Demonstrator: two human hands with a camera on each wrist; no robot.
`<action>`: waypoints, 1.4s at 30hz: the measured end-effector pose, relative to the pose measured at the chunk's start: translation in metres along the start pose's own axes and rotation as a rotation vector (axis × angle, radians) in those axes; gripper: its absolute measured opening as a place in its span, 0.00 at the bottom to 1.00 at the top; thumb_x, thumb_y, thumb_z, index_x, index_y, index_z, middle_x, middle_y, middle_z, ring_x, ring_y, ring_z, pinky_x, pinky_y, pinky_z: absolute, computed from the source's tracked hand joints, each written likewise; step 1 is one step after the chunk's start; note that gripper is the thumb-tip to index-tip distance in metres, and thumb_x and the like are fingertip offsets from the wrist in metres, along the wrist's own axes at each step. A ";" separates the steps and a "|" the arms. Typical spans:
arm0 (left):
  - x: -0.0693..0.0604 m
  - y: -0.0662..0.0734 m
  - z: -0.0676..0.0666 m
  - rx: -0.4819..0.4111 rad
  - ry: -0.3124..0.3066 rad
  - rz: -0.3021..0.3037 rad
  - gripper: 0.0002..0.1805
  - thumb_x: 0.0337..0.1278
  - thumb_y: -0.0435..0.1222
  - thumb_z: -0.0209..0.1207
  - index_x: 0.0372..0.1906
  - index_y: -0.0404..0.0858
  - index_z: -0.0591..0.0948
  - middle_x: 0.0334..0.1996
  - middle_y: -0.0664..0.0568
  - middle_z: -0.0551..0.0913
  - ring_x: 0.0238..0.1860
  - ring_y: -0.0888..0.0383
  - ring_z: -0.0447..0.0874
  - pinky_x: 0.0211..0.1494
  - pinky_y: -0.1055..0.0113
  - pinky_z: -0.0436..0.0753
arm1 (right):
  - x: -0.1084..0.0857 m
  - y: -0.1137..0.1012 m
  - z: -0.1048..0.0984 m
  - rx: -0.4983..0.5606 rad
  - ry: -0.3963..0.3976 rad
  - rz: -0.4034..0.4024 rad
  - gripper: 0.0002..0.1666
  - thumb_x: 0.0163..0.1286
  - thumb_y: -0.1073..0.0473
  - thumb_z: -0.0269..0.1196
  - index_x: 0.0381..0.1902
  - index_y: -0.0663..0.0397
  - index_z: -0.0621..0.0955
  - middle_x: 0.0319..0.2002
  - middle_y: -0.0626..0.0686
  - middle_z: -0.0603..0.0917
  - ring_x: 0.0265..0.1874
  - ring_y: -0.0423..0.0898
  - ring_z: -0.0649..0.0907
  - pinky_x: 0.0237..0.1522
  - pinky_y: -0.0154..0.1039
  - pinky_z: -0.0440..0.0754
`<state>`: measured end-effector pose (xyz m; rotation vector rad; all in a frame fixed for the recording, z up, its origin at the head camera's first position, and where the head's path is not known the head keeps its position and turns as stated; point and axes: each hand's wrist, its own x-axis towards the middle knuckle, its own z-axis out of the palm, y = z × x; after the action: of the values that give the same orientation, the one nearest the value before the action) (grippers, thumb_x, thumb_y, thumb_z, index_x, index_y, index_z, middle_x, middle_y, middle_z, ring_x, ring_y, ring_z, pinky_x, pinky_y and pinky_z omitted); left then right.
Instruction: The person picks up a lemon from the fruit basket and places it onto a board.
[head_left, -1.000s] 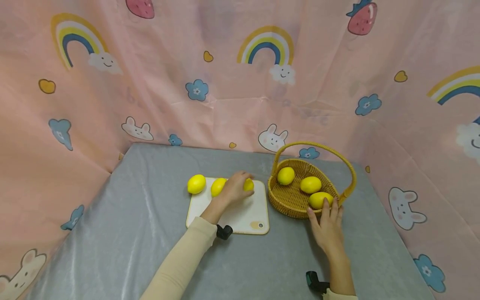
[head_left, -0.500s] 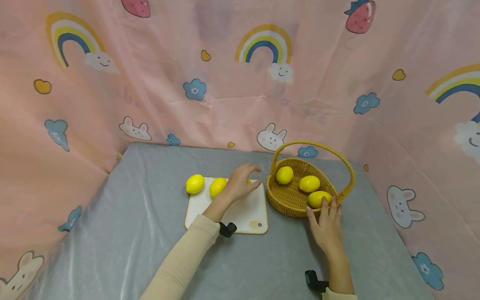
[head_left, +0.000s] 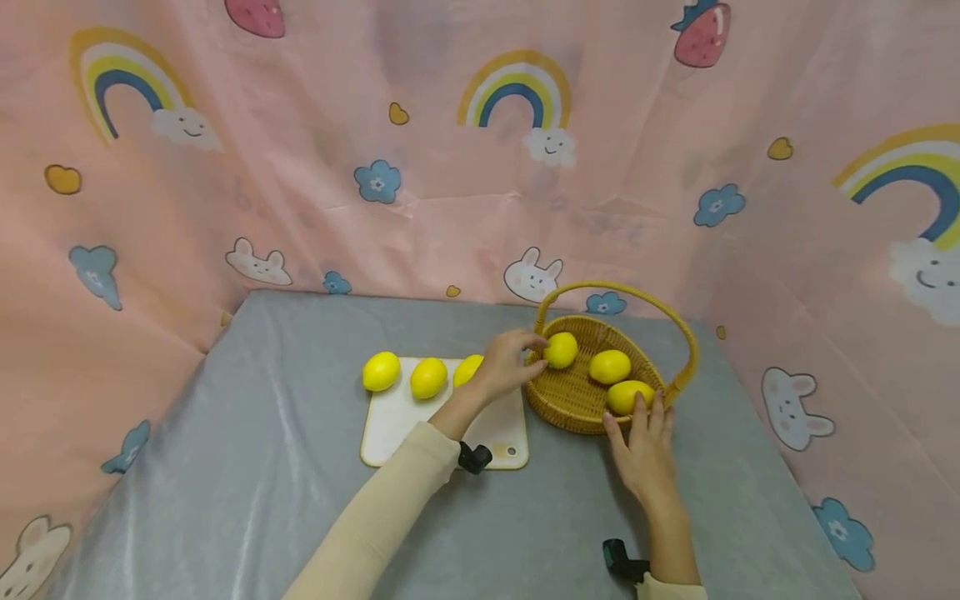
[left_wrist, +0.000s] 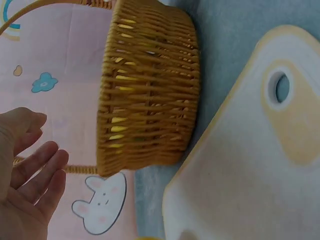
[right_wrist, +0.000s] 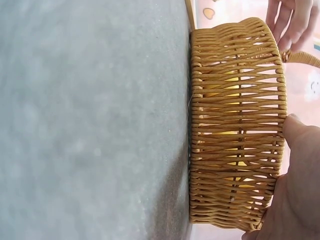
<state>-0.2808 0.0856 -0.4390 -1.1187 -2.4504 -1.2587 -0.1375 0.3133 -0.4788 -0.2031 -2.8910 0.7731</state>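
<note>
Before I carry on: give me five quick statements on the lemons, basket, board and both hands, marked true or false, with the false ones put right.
1. Three lemons show in the basket. True.
2. The left hand grips a lemon. False: it holds nothing.
3. The right hand touches the basket's rim. True.
4. In the head view, the white board lies right of the basket. False: it lies to the left.
5. The basket's handle rises above its rim. True.
</note>
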 end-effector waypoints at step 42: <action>0.061 0.054 0.117 0.182 -0.530 -0.055 0.29 0.64 0.38 0.65 0.70 0.45 0.73 0.62 0.57 0.79 0.57 0.64 0.76 0.54 0.74 0.75 | -0.004 0.002 0.004 0.013 0.022 0.024 0.48 0.80 0.37 0.42 0.79 0.66 0.43 0.77 0.69 0.33 0.73 0.74 0.37 0.65 0.74 0.52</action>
<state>-0.2658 0.2270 -0.4513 -1.4926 -2.9096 -0.7983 -0.1345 0.3126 -0.4839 -0.2430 -2.8674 0.7891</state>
